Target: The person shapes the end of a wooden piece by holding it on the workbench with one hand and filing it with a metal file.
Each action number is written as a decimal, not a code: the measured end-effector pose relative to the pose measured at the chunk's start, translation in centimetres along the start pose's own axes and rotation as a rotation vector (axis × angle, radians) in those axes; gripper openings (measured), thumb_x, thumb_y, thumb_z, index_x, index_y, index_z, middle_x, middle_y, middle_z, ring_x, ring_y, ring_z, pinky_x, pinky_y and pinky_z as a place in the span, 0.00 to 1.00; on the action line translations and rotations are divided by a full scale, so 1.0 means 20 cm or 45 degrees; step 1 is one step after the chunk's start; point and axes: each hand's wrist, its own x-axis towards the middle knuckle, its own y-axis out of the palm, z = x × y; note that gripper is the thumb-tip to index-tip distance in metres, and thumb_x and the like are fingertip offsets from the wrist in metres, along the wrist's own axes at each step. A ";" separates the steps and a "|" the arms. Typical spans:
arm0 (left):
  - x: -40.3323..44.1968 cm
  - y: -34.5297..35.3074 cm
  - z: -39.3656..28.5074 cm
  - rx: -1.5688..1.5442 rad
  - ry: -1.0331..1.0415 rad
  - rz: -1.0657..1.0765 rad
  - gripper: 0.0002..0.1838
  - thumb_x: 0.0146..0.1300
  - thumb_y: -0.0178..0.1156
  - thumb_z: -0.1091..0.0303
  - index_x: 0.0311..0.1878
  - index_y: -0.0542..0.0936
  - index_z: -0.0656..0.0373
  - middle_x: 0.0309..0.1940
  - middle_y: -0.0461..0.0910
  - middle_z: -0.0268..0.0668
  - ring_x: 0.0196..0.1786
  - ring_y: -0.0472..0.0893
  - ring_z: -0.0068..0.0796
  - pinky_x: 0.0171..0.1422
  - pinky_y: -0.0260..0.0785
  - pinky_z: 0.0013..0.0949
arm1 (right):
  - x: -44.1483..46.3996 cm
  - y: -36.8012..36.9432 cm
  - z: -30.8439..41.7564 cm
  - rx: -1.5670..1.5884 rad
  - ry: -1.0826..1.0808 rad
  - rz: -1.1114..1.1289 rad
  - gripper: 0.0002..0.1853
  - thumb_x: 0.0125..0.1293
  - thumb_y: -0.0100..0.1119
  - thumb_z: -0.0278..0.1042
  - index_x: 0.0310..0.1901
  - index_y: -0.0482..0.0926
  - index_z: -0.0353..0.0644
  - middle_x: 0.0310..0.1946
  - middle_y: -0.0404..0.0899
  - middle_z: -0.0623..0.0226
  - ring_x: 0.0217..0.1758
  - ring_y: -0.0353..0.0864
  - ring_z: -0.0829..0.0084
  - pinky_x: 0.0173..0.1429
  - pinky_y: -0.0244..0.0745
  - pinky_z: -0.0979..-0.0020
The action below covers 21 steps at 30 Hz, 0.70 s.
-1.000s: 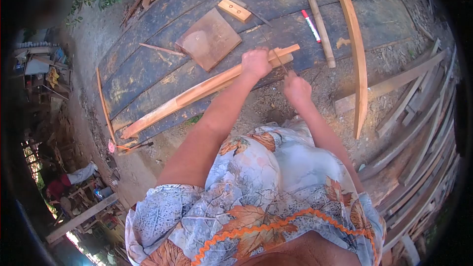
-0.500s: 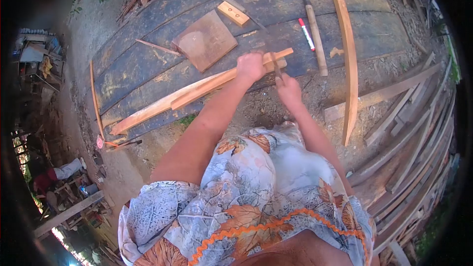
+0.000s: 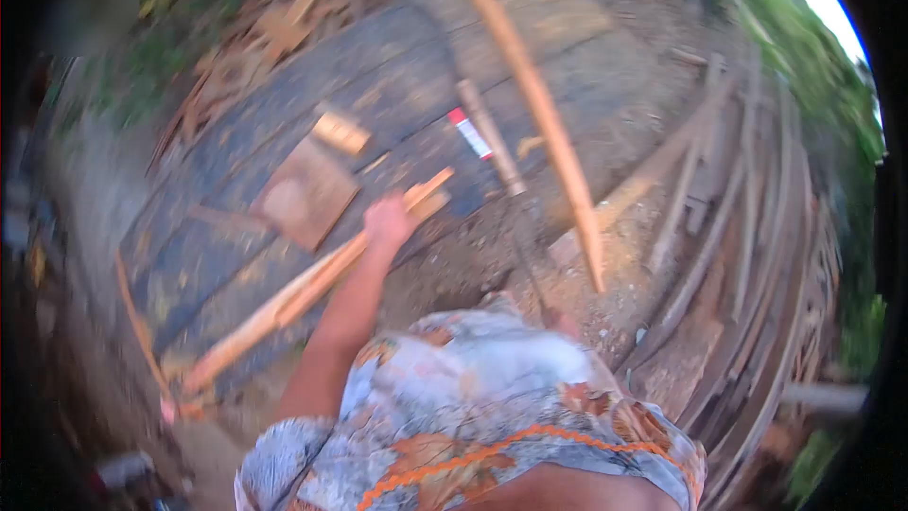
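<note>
My left hand [image 3: 389, 221] is wrapped round two light wood strips [image 3: 274, 310] near their right end; they lie slanting along the front edge of the dark plank surface [image 3: 378, 66]. Low and close to my body, my right hand [image 3: 565, 324] is closed on the handle of a thin dark blade [image 3: 532, 270], which points up and away from the strips. Motion blurs both the hand and the tool. Beyond the strips lie a brown square board [image 3: 305, 191] and a small light block [image 3: 341, 133].
A red-and-white marker [image 3: 471, 135] lies beside a wooden handle [image 3: 494, 139]. One long curved strip [image 3: 539, 109] crosses the surface's right side. Several long boards [image 3: 747, 227] are stacked at the right, with a loose plank [image 3: 653, 175] nearer the surface.
The view has swung, shifting the surface left and down in the picture. My right hand has drawn the blade away from the strips, down and right toward my body. My left hand still grips the strips.
</note>
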 end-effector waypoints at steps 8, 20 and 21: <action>-0.01 -0.01 -0.02 0.103 -0.019 -0.014 0.16 0.48 0.61 0.62 0.40 0.78 0.58 0.41 0.81 0.46 0.46 0.80 0.46 0.51 0.72 0.45 | -0.22 -0.01 -0.35 0.095 0.553 0.161 0.17 0.62 0.48 0.45 0.45 0.82 0.47 0.43 0.81 0.51 0.48 0.80 0.52 0.53 0.74 0.57; -0.03 -0.04 -0.07 0.098 -0.070 -0.045 0.17 0.47 0.63 0.61 0.39 0.78 0.59 0.41 0.81 0.47 0.46 0.80 0.46 0.51 0.73 0.44 | 0.04 -0.08 -0.27 0.184 0.407 0.221 0.18 0.63 0.48 0.46 0.49 0.79 0.47 0.44 0.80 0.51 0.51 0.78 0.50 0.55 0.72 0.56; -0.03 -0.04 -0.07 0.105 -0.088 -0.038 0.18 0.46 0.63 0.61 0.40 0.78 0.59 0.41 0.81 0.47 0.46 0.80 0.45 0.51 0.72 0.44 | 0.05 -0.10 -0.26 0.184 0.396 0.216 0.18 0.63 0.48 0.46 0.49 0.79 0.47 0.44 0.80 0.51 0.51 0.78 0.50 0.55 0.72 0.56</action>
